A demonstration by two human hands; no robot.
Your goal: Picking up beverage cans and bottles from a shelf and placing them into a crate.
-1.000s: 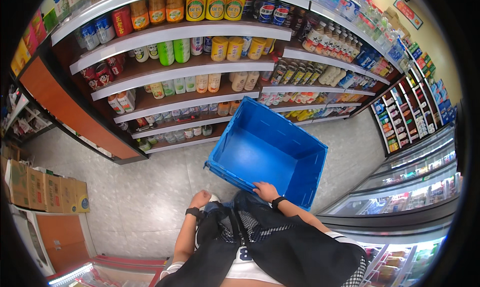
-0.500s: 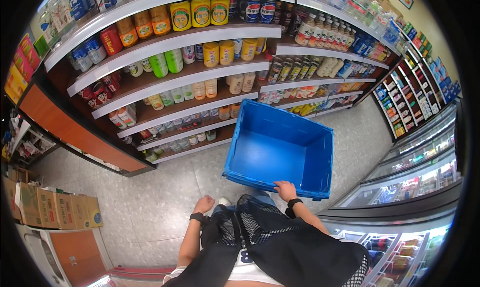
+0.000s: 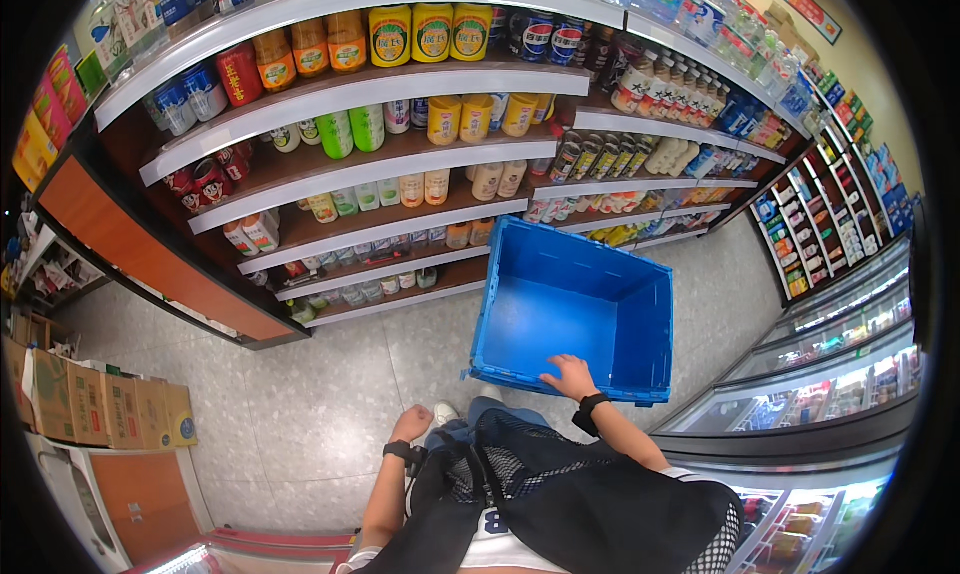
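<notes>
A person stands in a shop aisle, looking down at a big blue crate [image 3: 575, 319] that sits on the pale speckled floor [image 3: 300, 404] right in front of their feet. The crate is open at the top, and its near rim is closest to the person. The right hand [image 3: 570, 377] rests on that near rim, fingers spread and loosely laid over the edge rather than clamped around it; a dark watch [image 3: 590, 406] sits on the wrist. The left hand [image 3: 412, 424] hangs off to the side, apart from the crate, curled into a loose fist with nothing in it that I can see; it also wears a dark band [image 3: 398, 450] on the wrist. A black mesh bag [image 3: 560, 494] hangs against the person's front, between the two forearms, with a white shoe tip [image 3: 444, 412] showing just above it.

Beyond the crate, long wooden shelves [image 3: 330, 174] with white edges curve across the view, stocked with rows of bottles, cans and jars in yellow, orange, green and red. The crate's far side stands near the bottom shelf. To the person's left, a row of brown cardboard boxes [image 3: 100, 409] stands on the floor. To the right are glass-fronted coolers [image 3: 840, 374], with more stocked shelving behind them.
</notes>
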